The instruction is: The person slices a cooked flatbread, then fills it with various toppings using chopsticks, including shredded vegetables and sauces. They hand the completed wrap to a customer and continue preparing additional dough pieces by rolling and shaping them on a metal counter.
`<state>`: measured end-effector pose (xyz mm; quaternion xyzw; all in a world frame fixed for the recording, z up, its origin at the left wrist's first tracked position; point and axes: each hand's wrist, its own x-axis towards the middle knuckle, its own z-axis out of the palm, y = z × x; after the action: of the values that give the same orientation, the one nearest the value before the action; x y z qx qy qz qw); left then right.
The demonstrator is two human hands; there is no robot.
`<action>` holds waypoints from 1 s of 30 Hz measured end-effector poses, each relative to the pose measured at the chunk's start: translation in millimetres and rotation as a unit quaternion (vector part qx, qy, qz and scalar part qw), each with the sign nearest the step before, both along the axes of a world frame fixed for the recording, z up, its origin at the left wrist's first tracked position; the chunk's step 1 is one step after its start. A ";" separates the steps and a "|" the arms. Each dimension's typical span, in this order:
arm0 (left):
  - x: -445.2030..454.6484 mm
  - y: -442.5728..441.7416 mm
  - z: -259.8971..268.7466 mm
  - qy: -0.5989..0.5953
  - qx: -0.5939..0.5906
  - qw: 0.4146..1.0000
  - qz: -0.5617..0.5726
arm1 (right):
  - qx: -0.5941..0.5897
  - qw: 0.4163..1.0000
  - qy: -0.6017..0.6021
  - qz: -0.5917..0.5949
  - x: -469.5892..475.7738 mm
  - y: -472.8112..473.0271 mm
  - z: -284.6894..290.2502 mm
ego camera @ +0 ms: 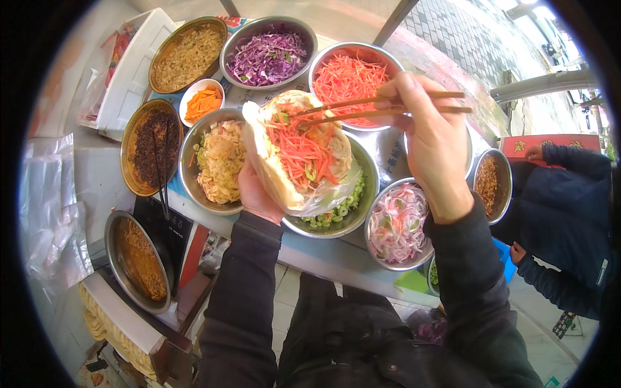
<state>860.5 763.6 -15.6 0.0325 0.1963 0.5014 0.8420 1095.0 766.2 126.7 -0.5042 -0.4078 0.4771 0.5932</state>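
Observation:
My left hand (260, 190) holds a split flatbread (252, 133) in a clear plastic bag (339, 196), its opening turned up. Shredded carrot (301, 155) fills the bread, with a few green bits among it. In my right hand (432, 140) is a pair of wooden chopsticks (364, 107), their tips inside the bread at its upper part. Beneath the bread stands a steel bowl of chopped green vegetable (339, 211), partly hidden. A bowl of shredded carrot (349, 77) is just beyond, and my right hand covers part of another bowl (468, 150) whose contents I cannot see.
Around them are bowls of purple cabbage (267, 58), sliced onion (398, 223), pale shredded food (220, 160) and dark chili sauce (153, 145) with black chopsticks. A pan (143, 262) sits on an induction cooker (187, 237) at left. Another person (563, 203) stands at right.

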 end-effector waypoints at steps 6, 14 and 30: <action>-2.8 2.9 6.2 0.009 -0.028 0.999 0.016 | -0.038 0.997 -0.010 0.063 15.7 -20.8 -1.2; -11.6 -9.8 12.4 0.114 -0.088 0.987 0.067 | 0.001 0.999 0.017 0.039 9.9 -5.7 19.3; -130.4 -139.1 -2.1 -0.034 -0.026 0.978 0.205 | -0.168 0.977 0.024 0.130 -159.7 34.9 -107.2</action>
<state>730.1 624.5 -17.7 -0.0473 0.1827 0.6586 0.7284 935.3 801.1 19.5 -0.5275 -0.3699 0.6239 0.4424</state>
